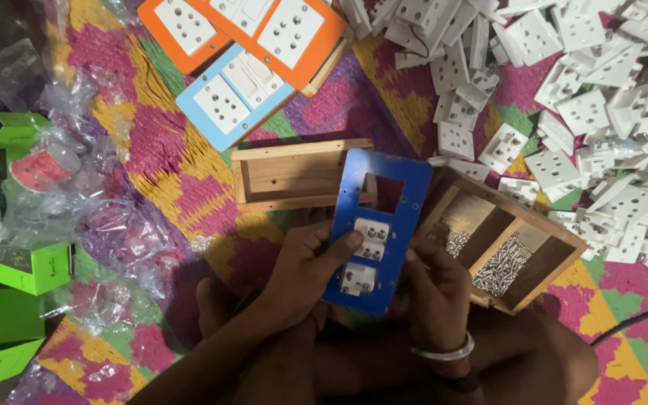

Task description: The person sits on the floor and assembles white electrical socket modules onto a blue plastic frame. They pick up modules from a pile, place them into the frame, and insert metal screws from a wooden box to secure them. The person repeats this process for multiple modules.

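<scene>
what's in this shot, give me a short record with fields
left hand: grips blue plate, thumb on a white module
right hand: at the plate's right edge
plate: two white modules fitted, upper cutout empty
right of it: wooden tray with screws
above: wooden box, orange panels, pile of white sockets
left: green boxes

The cut-out panel (378, 225), held between the left hand (305, 266) and right hand (435, 289), lies over the gap between an open wooden frame (294, 176) on its left and a compartmented screw tray (500, 251) on its right, with loose socket modules (586, 97) heaped beyond the tray.
</scene>
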